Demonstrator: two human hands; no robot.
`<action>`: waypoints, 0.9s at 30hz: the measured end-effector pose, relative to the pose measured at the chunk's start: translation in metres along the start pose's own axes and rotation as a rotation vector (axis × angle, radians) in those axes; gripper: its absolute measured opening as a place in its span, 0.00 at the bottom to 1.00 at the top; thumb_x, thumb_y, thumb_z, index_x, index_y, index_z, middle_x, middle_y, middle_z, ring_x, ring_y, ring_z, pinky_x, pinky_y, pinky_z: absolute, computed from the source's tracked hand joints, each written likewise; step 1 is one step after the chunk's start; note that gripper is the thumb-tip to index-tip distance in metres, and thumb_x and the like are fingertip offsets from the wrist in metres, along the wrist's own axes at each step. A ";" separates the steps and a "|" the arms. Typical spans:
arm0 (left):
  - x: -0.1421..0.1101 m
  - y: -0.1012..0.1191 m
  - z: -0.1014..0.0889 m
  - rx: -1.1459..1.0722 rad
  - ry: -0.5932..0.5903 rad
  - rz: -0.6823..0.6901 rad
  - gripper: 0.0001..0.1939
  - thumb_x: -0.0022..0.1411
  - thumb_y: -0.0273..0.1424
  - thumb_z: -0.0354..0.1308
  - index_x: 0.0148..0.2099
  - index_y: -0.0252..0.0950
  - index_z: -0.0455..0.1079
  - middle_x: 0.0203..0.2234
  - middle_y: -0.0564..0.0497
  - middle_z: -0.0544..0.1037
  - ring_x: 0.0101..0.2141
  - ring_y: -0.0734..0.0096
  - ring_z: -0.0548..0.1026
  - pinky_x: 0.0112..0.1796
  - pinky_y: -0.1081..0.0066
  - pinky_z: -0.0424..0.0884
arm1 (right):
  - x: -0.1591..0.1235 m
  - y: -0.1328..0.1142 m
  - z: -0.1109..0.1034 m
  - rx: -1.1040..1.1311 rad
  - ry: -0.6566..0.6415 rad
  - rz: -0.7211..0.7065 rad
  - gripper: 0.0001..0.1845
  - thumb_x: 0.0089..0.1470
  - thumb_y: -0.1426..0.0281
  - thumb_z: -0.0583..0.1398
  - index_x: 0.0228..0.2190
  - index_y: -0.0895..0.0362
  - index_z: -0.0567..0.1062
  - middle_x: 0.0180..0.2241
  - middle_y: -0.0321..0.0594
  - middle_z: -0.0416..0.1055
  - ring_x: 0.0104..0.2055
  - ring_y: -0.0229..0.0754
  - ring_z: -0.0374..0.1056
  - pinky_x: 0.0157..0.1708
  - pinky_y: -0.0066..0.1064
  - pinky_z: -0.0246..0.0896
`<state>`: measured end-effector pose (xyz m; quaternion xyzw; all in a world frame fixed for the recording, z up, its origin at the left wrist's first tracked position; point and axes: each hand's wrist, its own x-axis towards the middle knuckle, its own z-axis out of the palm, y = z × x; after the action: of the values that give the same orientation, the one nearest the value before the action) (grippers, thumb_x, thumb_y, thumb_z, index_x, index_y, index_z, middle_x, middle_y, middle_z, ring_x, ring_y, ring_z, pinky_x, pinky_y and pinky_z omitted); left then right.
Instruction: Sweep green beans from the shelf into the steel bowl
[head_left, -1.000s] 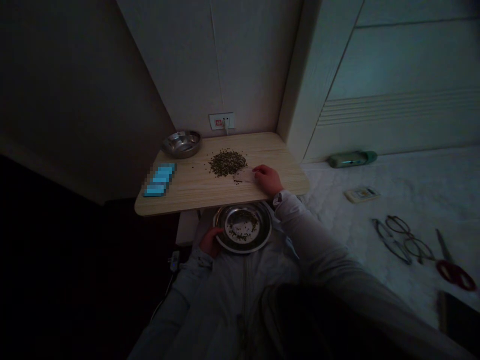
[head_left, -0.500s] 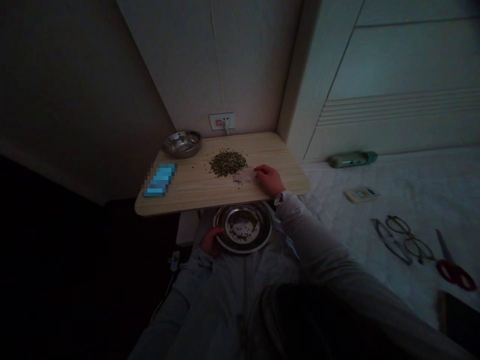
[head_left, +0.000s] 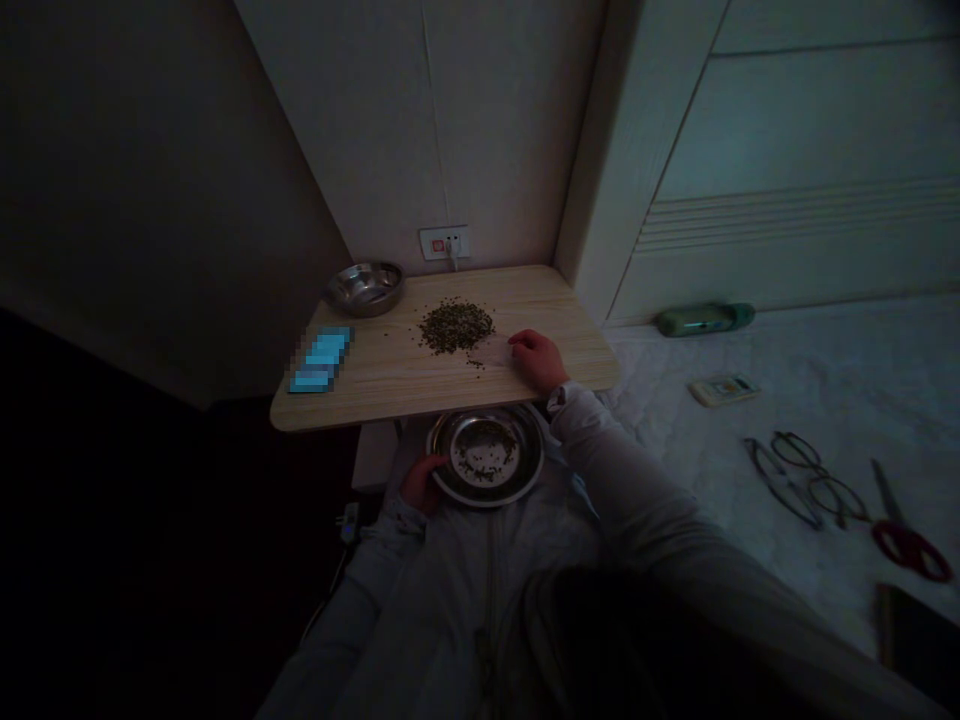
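Note:
My left hand (head_left: 424,484) grips the left rim of a round steel bowl (head_left: 531,478) on my lap, just below the table's front edge. Small dark greenish grains lie scattered on the bowl's bottom. On the small wooden table (head_left: 390,385) is a heap of similar grains (head_left: 454,326), with a few strays around it. My right hand (head_left: 537,360) rests at the table's right front, its fingers closed on a thin, pale see-through piece (head_left: 495,350) that reaches to the heap's near right edge. Whether this is a card or a film, I cannot tell.
An empty-looking steel bowl (head_left: 366,290) and a lit phone (head_left: 321,360) occupy the table's left side. Behind is a wall socket (head_left: 444,243) with a plug. On the white bedding lie a green bottle (head_left: 703,319), a remote (head_left: 724,389), glasses (head_left: 836,497) and red-handled scissors (head_left: 911,550).
Almost nothing differs. The pale piece by my right fingers looks fainter now, and a few stray grains near it show slightly differently. My left hand and the bowl stay put.

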<state>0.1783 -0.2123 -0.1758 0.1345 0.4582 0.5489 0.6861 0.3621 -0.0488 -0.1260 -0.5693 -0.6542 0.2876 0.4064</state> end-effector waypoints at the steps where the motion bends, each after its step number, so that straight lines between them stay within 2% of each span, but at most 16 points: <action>1: 0.000 0.000 0.000 0.000 0.013 -0.007 0.07 0.38 0.23 0.56 0.25 0.34 0.72 0.24 0.48 0.80 0.43 0.53 0.73 0.43 0.62 0.69 | 0.000 -0.001 0.000 -0.006 -0.002 0.000 0.13 0.42 0.69 0.51 0.29 0.57 0.73 0.23 0.36 0.68 0.29 0.38 0.61 0.33 0.30 0.56; 8: -0.001 0.001 0.001 -0.012 0.014 -0.013 0.09 0.38 0.23 0.56 0.27 0.34 0.73 0.24 0.48 0.79 0.42 0.52 0.74 0.43 0.61 0.69 | 0.000 0.003 0.000 0.017 -0.028 -0.011 0.14 0.42 0.69 0.51 0.30 0.57 0.73 0.25 0.36 0.68 0.29 0.38 0.61 0.34 0.30 0.56; 13: -0.002 0.001 0.002 -0.008 0.067 -0.028 0.09 0.39 0.22 0.56 0.27 0.34 0.73 0.23 0.49 0.79 0.41 0.54 0.74 0.43 0.62 0.69 | 0.002 0.004 0.002 -0.009 -0.020 -0.013 0.14 0.43 0.69 0.51 0.30 0.57 0.74 0.26 0.37 0.69 0.30 0.38 0.62 0.35 0.31 0.56; 20: -0.001 0.001 0.002 -0.002 0.066 -0.014 0.06 0.39 0.23 0.56 0.24 0.35 0.72 0.21 0.50 0.79 0.38 0.56 0.76 0.41 0.64 0.70 | 0.000 0.002 0.000 0.011 -0.053 -0.026 0.12 0.43 0.70 0.52 0.28 0.58 0.73 0.24 0.35 0.69 0.29 0.37 0.63 0.33 0.29 0.57; 27: 0.001 -0.001 0.000 -0.031 -0.003 0.011 0.09 0.37 0.22 0.56 0.27 0.34 0.73 0.25 0.49 0.80 0.41 0.54 0.74 0.43 0.62 0.69 | -0.001 0.002 0.000 0.016 -0.062 -0.032 0.11 0.43 0.70 0.52 0.28 0.58 0.73 0.25 0.35 0.70 0.29 0.37 0.63 0.34 0.29 0.57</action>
<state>0.1785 -0.2122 -0.1767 0.1273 0.4479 0.5593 0.6859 0.3629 -0.0495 -0.1282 -0.5462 -0.6732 0.3038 0.3952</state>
